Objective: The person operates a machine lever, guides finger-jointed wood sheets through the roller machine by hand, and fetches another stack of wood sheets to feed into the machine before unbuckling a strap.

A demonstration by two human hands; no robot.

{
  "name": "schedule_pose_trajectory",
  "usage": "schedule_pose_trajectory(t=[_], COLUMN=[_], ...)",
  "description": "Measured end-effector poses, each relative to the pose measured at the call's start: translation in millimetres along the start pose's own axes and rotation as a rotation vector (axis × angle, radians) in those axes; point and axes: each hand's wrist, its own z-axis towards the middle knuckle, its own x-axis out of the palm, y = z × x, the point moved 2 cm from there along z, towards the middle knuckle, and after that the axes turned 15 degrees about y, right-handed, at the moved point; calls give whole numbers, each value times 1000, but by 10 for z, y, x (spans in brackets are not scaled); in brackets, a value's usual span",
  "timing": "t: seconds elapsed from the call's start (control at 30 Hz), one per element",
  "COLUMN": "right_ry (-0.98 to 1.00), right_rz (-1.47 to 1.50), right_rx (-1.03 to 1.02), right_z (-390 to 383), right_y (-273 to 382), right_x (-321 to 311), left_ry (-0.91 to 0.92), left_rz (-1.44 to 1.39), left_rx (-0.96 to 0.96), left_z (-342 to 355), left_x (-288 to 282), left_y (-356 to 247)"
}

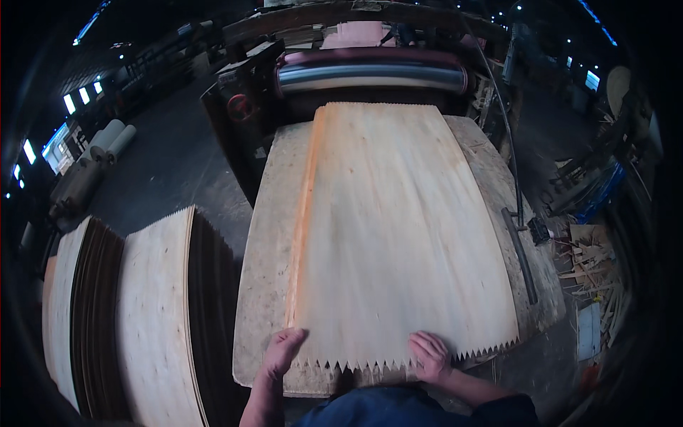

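A large pale wood veneer sheet (pixel 398 228) with saw-toothed ends lies lengthwise before me on a worn table (pixel 267 249). Along its left side shows a narrow orange-brown strip of veneer (pixel 304 213). My left hand (pixel 286 347) is closed on the near left corner, fingers curled in. At the toothed near edge, right of the middle, my right hand (pixel 430 356) is closed with its fingers bent over the sheet. The far end reaches close to a shiny metal roller (pixel 370 77) on a machine; whether it touches the roller I cannot tell.
Tall stacks of veneer sheets (pixel 156 306) stand to the left of the table. A dark T-shaped metal bar (pixel 521 256) rests on the table's right side. Wood scraps (pixel 594 260) litter the right. A red handwheel (pixel 240 107) sits on the machine's left frame.
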Motion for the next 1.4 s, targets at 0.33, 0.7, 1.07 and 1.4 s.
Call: schedule_pose_trajectory(t=[0.33,0.7,1.07,1.4], right_ry=[-256,179,509,127], right_rz=[-108,-63,-92,16], right_rx=[39,319,170,36], right_z=[2137,1248,-68,-55], right_y=[-1771,-1437,-401,141], right_x=[-162,628,477,70], left_ry=[-71,-417,-119,156], left_rz=[1193,908,307,-75], left_rx=[77,50,6,230], left_z=[434,172,37,-347], left_x=[318,-55,186,59], left_y=[528,725,-192,-333])
